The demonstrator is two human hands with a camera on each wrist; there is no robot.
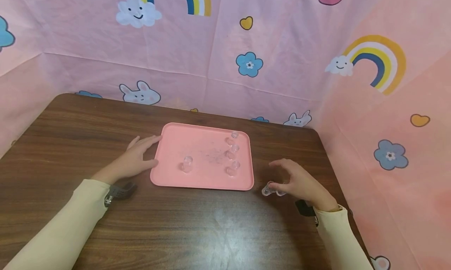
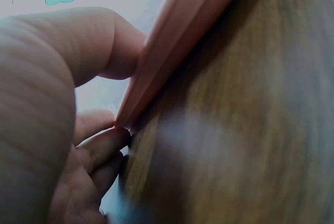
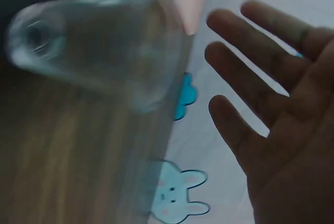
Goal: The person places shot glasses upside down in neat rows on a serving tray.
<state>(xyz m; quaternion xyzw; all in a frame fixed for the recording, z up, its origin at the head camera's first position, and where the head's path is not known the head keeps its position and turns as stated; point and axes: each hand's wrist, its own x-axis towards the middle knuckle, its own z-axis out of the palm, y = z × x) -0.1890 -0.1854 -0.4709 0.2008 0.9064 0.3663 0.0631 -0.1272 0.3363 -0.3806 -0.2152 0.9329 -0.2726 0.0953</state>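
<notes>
My left hand (image 1: 132, 160) is at the left side of a pink tray (image 1: 197, 138), its thumb and fingers spread and the tips touching the rim. In the left wrist view, the thumb and fingertips meet the tray's edge (image 2: 167, 51). My right hand (image 1: 299, 182) hovers right of the tray, fingers apart and holding nothing. Below its thumb, clear small cups (image 1: 267, 190) lie on the table, partly hidden by the hand. A blurred clear cup (image 3: 94, 46) lies on its side in the right wrist view, apart from the fingers.
On the tray, one clear cup (image 1: 188, 162) stands left of middle and several more clear cups (image 1: 232, 169) line the right side. The brown wooden table (image 1: 176, 231) backs onto a pink patterned cloth (image 1: 218, 38), which also rises along the right side.
</notes>
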